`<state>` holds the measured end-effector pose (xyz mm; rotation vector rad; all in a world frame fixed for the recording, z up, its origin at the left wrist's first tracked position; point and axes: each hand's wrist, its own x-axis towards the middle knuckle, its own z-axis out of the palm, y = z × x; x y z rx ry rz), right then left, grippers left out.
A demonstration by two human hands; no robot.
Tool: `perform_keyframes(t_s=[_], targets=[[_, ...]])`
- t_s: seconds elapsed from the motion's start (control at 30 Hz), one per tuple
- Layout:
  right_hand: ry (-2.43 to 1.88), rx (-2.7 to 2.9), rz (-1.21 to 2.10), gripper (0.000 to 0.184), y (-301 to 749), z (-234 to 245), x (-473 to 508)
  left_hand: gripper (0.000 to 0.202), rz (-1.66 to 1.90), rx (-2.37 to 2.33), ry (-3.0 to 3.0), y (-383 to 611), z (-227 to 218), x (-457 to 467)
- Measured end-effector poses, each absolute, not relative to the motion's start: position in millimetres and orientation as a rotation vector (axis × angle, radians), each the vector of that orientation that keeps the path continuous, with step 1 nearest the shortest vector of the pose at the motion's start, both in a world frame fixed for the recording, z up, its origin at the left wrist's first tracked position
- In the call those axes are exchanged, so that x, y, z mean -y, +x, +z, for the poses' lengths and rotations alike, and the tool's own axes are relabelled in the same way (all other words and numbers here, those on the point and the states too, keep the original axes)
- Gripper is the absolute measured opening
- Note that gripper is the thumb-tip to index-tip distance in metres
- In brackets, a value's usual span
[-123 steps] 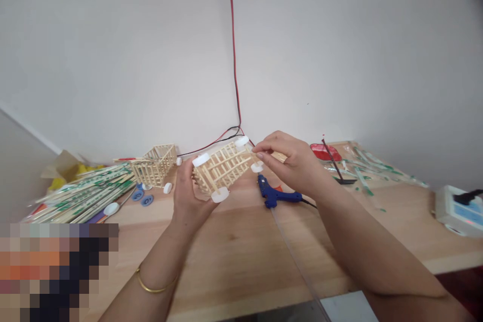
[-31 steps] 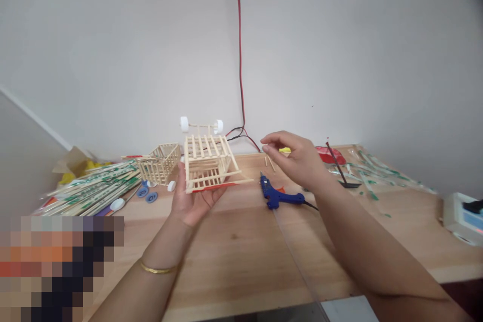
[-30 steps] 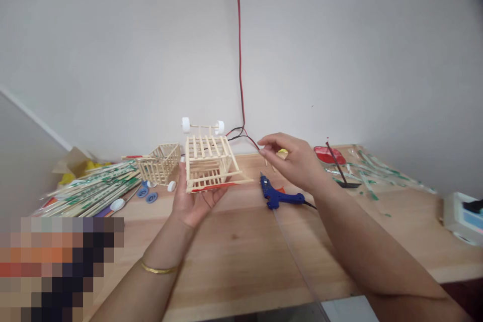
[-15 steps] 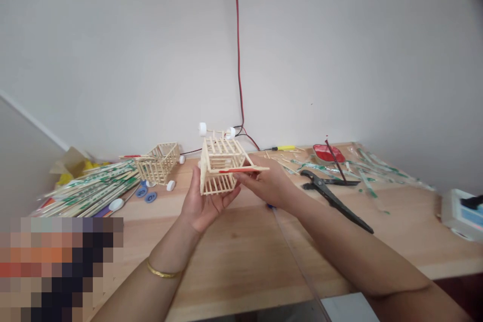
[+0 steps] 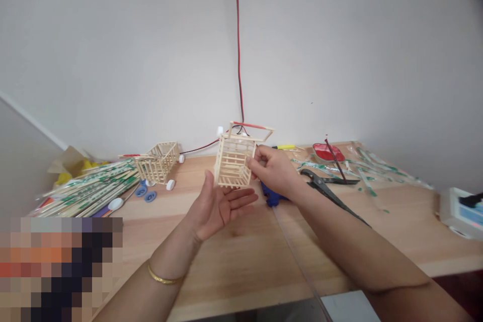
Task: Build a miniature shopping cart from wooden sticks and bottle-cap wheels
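A miniature cart (image 5: 234, 166) made of thin wooden sticks is held up over the table, its open top tilted toward me. White wheels show behind it, and its handle bar (image 5: 251, 126) is coloured red. My right hand (image 5: 273, 168) pinches the cart's right side between thumb and fingers. Just below, my left hand (image 5: 219, 209) is open, palm up and fingers stretched out. Its thumb is close to the cart's lower left corner; whether they touch I cannot tell.
A second stick cart (image 5: 158, 163) stands at left beside wrapped chopsticks (image 5: 94, 186) and blue rings (image 5: 150, 196). Right of my hands lie black pliers (image 5: 328, 188), a red-stained dish (image 5: 328, 153) and torn wrappers (image 5: 368, 176). A blue tool (image 5: 272, 195) with a cord sits behind my right wrist.
The cart has swung round so its handle is now at the top and its open side faces me. My right hand has moved to its side; my left hand has loosened and opened beneath.
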<state>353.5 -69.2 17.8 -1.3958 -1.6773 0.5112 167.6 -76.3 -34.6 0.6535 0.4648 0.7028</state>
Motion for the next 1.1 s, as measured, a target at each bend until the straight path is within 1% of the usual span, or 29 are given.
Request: perform_keyframes(t_s=[0.03, 0.2, 0.23, 0.27, 0.3, 0.37, 0.4, 0.43, 0.53, 0.57, 0.63, 0.7, 0.77, 0.9, 1.1], targets=[[-1.419, 1.663, 0.522, 0.024, 356, 19, 68, 0.083, 0.664, -0.473, 0.672, 166, -36, 76], [-1.47, 1.607, 0.589, 0.022, 365, 24, 65, 0.038, 0.52, -0.592, 0.913, 155, -37, 75], [-1.47, 1.599, 0.606, 0.022, 366, 25, 65, 0.032, 0.513, -0.629, 0.973, 152, -36, 74], [-1.473, 1.59, 0.62, 0.021, 366, 26, 65, 0.032, 0.519, -0.66, 1.023, 150, -35, 74], [-1.476, 1.583, 0.639, 0.021, 367, 27, 66, 0.037, 0.543, -0.676, 1.064, 147, -33, 73], [-1.48, 1.572, 0.684, 0.021, 368, 29, 66, 0.044, 0.68, -0.682, 1.135, 142, -30, 70], [-1.479, 1.574, 0.706, 0.021, 368, 30, 67, 0.044, 0.8, -0.694, 1.18, 140, -29, 67], [-1.475, 1.586, 0.721, 0.02, 368, 30, 67, 0.041, 0.952, -0.725, 1.241, 138, -28, 64], [-1.468, 1.67, 0.742, 0.018, 367, 28, 67, 0.022, 1.405, -0.877, 1.405, 136, -30, 54], [-1.466, 1.703, 0.75, 0.018, 367, 27, 67, 0.023, 1.487, -0.898, 1.43, 137, -30, 53], [-1.46, 1.762, 0.775, 0.019, 366, 24, 67, 0.041, 1.521, -0.881, 1.445, 139, -31, 52], [-1.448, 1.806, 0.795, 0.019, 364, 20, 67, 0.056, 1.463, -0.872, 1.464, 143, -30, 56], [-1.433, 1.839, 0.812, 0.018, 363, 18, 68, 0.063, 1.39, -0.894, 1.493, 146, -28, 61], [-1.372, 1.883, 0.887, 0.02, 360, 17, 69, 0.062, 1.276, -0.836, 1.5, 150, -25, 67], [-1.266, 1.895, 0.972, 0.025, 362, 14, 65, 0.054, 1.315, -0.873, 1.436, 152, -24, 65]])
